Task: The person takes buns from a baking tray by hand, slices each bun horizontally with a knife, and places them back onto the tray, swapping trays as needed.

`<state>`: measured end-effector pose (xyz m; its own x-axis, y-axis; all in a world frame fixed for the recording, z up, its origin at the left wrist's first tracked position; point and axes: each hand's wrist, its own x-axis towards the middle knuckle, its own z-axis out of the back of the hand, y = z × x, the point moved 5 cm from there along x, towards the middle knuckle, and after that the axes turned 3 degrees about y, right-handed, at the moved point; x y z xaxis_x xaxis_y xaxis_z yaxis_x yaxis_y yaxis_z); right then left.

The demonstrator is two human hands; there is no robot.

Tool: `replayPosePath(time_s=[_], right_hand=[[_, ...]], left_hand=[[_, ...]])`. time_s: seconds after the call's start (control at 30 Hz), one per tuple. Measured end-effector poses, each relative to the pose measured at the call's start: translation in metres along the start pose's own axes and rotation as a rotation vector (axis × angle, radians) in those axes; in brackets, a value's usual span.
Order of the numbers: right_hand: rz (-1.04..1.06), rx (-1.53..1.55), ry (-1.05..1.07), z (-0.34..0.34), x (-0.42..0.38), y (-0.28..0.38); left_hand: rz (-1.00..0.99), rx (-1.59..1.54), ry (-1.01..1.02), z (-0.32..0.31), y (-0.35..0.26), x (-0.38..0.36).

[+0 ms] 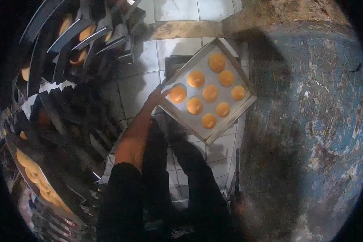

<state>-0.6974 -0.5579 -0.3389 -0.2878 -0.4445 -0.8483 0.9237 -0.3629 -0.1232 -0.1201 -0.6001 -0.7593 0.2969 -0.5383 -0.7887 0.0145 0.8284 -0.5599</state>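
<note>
Golden buns (210, 93) could slide if the tray (224, 93) tips, left hand (159, 97) gripping its left corner; right fingers, I cannot tell.

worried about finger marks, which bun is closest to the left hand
The bun at the left corner of the tray, beside the left hand; the other eight lie farther off.

Widest way: tiled floor (139, 94) between rack (56, 117) and tray (193, 121), crossed lower down by left arm (131, 141). Left hand (156, 98) blocks tray's left corner. Right corner close beside blue surface (318, 121); little room there. Ledge (185, 29) bounds far side. Legs (193, 159) crowd near side. On tray, buns (210, 93) leave narrow lanes only.
</note>
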Motion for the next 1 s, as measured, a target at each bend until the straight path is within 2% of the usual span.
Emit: replayPosePath(time_s=[0.07, 0.1, 0.13, 0.17, 0.2, 0.23, 0.27, 0.3, 0.33, 0.37, 0.4, 0.47, 0.5, 0.63, 0.7, 0.73, 0.8, 0.83, 0.87, 0.9, 0.93, 0.97, 1.0], right_hand=[[0.158, -0.049, -0.088, -0.008, 0.019, -0.04], [0.229, -0.057, -0.1, -0.007, 0.021, -0.04], [0.342, 0.014, -0.069, -0.005, 0.011, -0.02], [0.375, 0.002, -0.045, -0.005, 0.001, -0.009], [0.589, 0.025, -0.134, 0.001, -0.013, 0.006], [0.728, 0.041, -0.159, 0.008, -0.025, 0.018], [0.868, 0.052, -0.183, 0.015, -0.037, 0.029], [0.542, 0.051, -0.135, 0.024, -0.029, 0.023], [0.479, 0.088, -0.08, 0.039, -0.045, 0.041], [0.414, 0.123, -0.028, 0.054, -0.065, 0.066], [0.48, 0.097, -0.002, 0.06, -0.079, 0.086], [0.461, 0.104, -0.282, 0.086, -0.102, 0.112], [0.483, 0.123, -0.245, 0.101, -0.138, 0.148], [0.719, 0.224, -0.06, 0.145, -0.15, 0.201], [1.104, 0.078, -0.424, 0.162, -0.15, 0.229], [1.143, 0.081, -0.415, 0.167, -0.183, 0.248], [1.054, 0.152, -0.28, 0.183, -0.274, 0.294], [1.09, 0.15, -0.268, 0.182, -0.275, 0.302], [1.289, 0.21, -0.221, 0.18, -0.274, 0.316], [1.398, 0.24, -0.192, 0.178, -0.284, 0.321], [1.507, 0.268, -0.157, 0.176, -0.298, 0.327], [1.493, 0.365, -0.037, 0.168, -0.308, 0.334], [1.472, 0.454, 0.081, 0.161, -0.323, 0.341]], left_hand=[[0.079, 0.001, 0.132, 0.004, -0.006, -0.002], [-0.105, 0.232, 0.015, 0.008, -0.03, -0.021], [-0.273, 0.308, -0.033, 0.005, -0.039, -0.037], [-0.301, 0.297, -0.062, 0.0, -0.042, -0.051], [-0.33, 0.286, -0.091, -0.005, -0.045, -0.065], [-0.232, 0.181, -0.099, -0.011, -0.052, -0.08], [-0.088, 0.05, -0.061, 0.006, -0.097, -0.136], [-0.066, 0.087, -0.128, 0.007, -0.108, -0.161], [-0.035, 0.033, -0.211, 0.003, -0.105, -0.176], [-0.019, 0.051, -0.204, 0.016, -0.116, -0.215], [-0.014, 0.062, -0.195, 0.031, -0.131, -0.252], [0.056, 0.171, -0.224, 0.046, -0.13, -0.301], [0.065, 0.12, -0.226, 0.048, -0.12, -0.322], [0.093, -0.052, -0.295, 0.09, -0.134, -0.463], [0.039, -0.175, -0.378, 0.101, -0.123, -0.52], [0.037, -0.182, -0.417, 0.107, -0.113, -0.545], [0.027, -0.187, -0.58, 0.113, -0.094, -0.598], [0.027, -0.195, -0.616, 0.118, -0.085, -0.624], [0.053, -0.306, -0.672, 0.122, -0.072, -0.648], [0.077, -0.42, -0.723, 0.124, -0.062, -0.674], [0.183, -0.472, -0.729, 0.132, -0.058, -0.705], [0.112, -0.559, -0.87, 0.131, -0.037, -0.723], [0.098, -0.564, -0.921, 0.136, -0.024, -0.745]])
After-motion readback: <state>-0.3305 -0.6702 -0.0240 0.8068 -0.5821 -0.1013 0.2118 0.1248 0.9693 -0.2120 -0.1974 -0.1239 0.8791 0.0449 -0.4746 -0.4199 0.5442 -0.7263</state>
